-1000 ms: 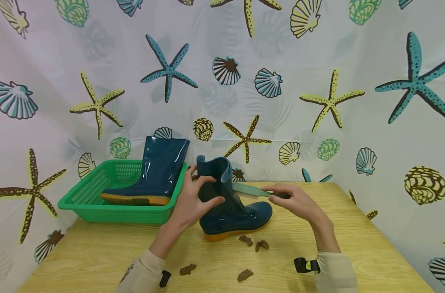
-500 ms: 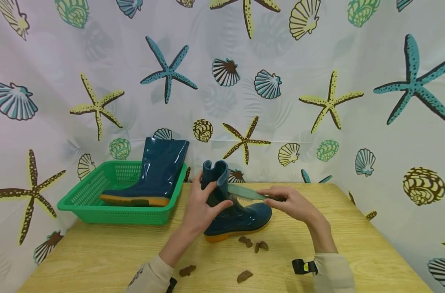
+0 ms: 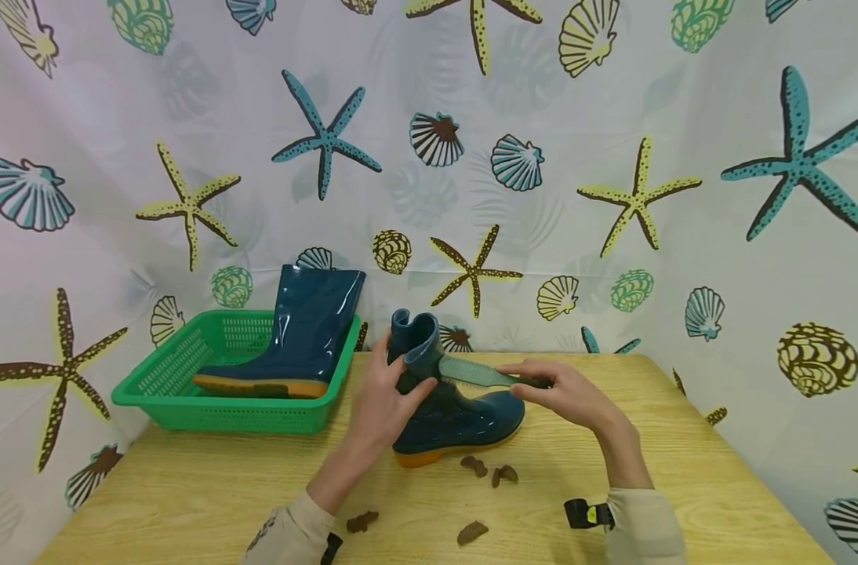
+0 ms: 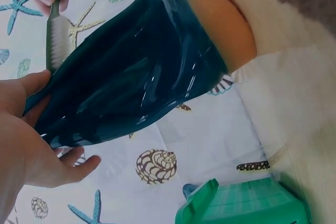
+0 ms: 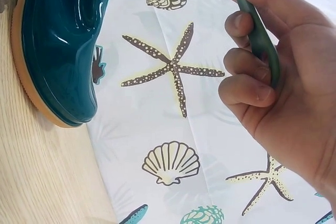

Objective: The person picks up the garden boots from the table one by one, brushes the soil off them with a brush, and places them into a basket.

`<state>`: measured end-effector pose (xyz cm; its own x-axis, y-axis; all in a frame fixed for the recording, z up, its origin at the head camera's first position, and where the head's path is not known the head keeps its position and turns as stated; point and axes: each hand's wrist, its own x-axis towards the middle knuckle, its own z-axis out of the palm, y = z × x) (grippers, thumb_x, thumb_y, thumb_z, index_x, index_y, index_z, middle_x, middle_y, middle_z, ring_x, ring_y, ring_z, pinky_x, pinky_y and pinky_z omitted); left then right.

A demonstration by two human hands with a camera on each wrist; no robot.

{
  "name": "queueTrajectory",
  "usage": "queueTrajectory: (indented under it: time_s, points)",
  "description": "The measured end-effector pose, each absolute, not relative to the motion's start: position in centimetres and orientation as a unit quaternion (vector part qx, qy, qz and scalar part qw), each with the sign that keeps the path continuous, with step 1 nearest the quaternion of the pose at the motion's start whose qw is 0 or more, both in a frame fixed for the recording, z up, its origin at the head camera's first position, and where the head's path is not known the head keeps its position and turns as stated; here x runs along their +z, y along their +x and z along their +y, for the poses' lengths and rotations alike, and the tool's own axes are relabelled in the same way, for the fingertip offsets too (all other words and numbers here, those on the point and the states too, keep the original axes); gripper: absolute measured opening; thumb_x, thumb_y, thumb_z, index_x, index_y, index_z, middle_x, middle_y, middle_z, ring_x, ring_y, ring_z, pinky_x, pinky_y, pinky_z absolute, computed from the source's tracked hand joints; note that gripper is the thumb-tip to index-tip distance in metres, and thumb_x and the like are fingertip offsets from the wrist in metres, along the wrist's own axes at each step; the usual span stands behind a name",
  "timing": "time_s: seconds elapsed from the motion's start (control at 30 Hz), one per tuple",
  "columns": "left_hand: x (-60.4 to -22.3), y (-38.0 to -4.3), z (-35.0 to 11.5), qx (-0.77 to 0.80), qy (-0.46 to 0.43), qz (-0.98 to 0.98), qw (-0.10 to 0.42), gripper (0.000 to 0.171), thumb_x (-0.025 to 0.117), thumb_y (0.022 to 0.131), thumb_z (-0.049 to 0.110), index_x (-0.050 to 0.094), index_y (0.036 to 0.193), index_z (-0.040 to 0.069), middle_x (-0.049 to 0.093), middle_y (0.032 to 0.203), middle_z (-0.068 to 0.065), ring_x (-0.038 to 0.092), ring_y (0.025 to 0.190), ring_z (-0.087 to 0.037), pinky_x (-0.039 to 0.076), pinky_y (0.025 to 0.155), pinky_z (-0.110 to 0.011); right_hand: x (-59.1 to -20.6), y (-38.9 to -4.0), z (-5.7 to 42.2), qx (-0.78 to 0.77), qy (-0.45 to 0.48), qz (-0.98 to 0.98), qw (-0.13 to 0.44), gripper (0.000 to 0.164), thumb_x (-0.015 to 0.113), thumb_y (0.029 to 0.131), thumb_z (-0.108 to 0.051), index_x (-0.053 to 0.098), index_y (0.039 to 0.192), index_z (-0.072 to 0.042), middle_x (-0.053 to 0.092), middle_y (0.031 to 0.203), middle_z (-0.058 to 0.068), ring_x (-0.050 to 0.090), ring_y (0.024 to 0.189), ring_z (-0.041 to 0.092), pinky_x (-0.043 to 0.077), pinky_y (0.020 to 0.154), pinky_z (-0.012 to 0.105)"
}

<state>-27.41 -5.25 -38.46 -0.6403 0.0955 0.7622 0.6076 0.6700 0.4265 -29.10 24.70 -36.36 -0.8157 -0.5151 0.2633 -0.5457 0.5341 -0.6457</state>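
A dark blue rubber boot (image 3: 464, 428) with a tan sole stands on the table, toe to the right. Its shaft top is squeezed inward and folded, and my left hand (image 3: 383, 396) grips it there between thumb and fingers, as the left wrist view confirms. My right hand (image 3: 563, 392) holds a green scrub brush (image 3: 474, 371) by its handle, fingers wrapped round it in the right wrist view. In the left wrist view the white bristles (image 4: 60, 38) face the upper shaft and lie against or very near it.
A green plastic basket (image 3: 217, 416) at the left holds a second blue boot (image 3: 309, 322), leaning. Several brown clumps (image 3: 472, 533) lie on the wooden table (image 3: 189, 494) in front of the boot. Behind hangs a white curtain (image 3: 429, 212) printed with starfish and shells.
My left hand moved slightly right and took hold of the boot's shaft, which leaned right and folded narrower. The brush shifted a little left against the shaft.
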Motion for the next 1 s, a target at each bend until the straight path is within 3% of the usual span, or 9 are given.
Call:
queueTrajectory:
  time_s: [0.2, 0.43, 0.53, 0.73, 0.87, 1.0]
  points:
    - [-38.4, -27.7, -5.8, -0.305, -0.187, -0.853, 0.380, 0.049, 0.081, 0.079, 0.038, 0.074, 0.118, 0.009, 0.048, 0.146, -0.021, 0.047, 0.120, -0.039, 0.040, 0.099, -0.057, -36.4, -28.9, 25.0, 0.371, 0.296, -0.879, 0.038, 0.038, 0.062, 0.099, -0.030, 0.062, 0.136, -0.023, 0.059, 0.140, 0.008, 0.058, 0.125, 0.032, 0.051, 0.096, 0.049]
    - [-38.7, -28.0, -5.9, -0.305, -0.204, -0.836, 0.408, 0.045, 0.082, 0.079, 0.032, 0.074, 0.115, 0.007, 0.050, 0.143, -0.021, 0.047, 0.100, -0.034, 0.046, 0.079, -0.045, -36.3, -28.9, 25.3, 0.360, 0.296, -0.883, 0.053, 0.036, 0.061, 0.100, -0.029, 0.062, 0.136, -0.022, 0.060, 0.138, 0.007, 0.059, 0.122, 0.030, 0.051, 0.094, 0.047]
    - [-38.7, -28.2, -6.1, -0.318, -0.209, -0.825, 0.418, 0.043, 0.083, 0.078, 0.028, 0.074, 0.114, 0.005, 0.049, 0.143, -0.023, 0.049, 0.099, -0.034, 0.048, 0.079, -0.045, -36.3, -28.9, 25.5, 0.354, 0.293, -0.886, 0.056, 0.036, 0.060, 0.100, -0.029, 0.062, 0.136, -0.021, 0.061, 0.137, 0.008, 0.059, 0.122, 0.031, 0.051, 0.094, 0.048]
    - [-38.3, -28.7, -7.1, -0.386, -0.199, -0.805, 0.404, 0.040, 0.081, 0.080, 0.020, 0.073, 0.116, 0.003, 0.050, 0.140, -0.023, 0.051, 0.109, -0.037, 0.050, 0.086, -0.051, -36.3, -29.0, 25.8, 0.348, 0.288, -0.890, 0.058, 0.036, 0.061, 0.100, -0.030, 0.063, 0.135, -0.021, 0.062, 0.134, 0.008, 0.061, 0.117, 0.029, 0.052, 0.092, 0.046]
    - [-37.8, -28.9, -7.9, -0.440, -0.168, -0.801, 0.370, 0.039, 0.078, 0.085, 0.019, 0.071, 0.117, -0.001, 0.049, 0.141, -0.022, 0.048, 0.123, -0.039, 0.045, 0.101, -0.058, -36.2, -29.1, 26.0, 0.345, 0.289, -0.891, 0.062, 0.036, 0.061, 0.100, -0.029, 0.063, 0.135, -0.020, 0.062, 0.134, 0.008, 0.061, 0.116, 0.029, 0.052, 0.091, 0.045]
    - [-37.5, -29.2, -8.5, -0.461, -0.144, -0.798, 0.361, 0.039, 0.075, 0.088, 0.018, 0.068, 0.119, -0.006, 0.048, 0.143, -0.020, 0.049, 0.129, -0.038, 0.043, 0.106, -0.060, -36.2, -29.1, 26.3, 0.346, 0.288, -0.890, 0.066, 0.037, 0.061, 0.100, -0.028, 0.063, 0.135, -0.019, 0.063, 0.134, 0.008, 0.060, 0.118, 0.030, 0.052, 0.092, 0.046]
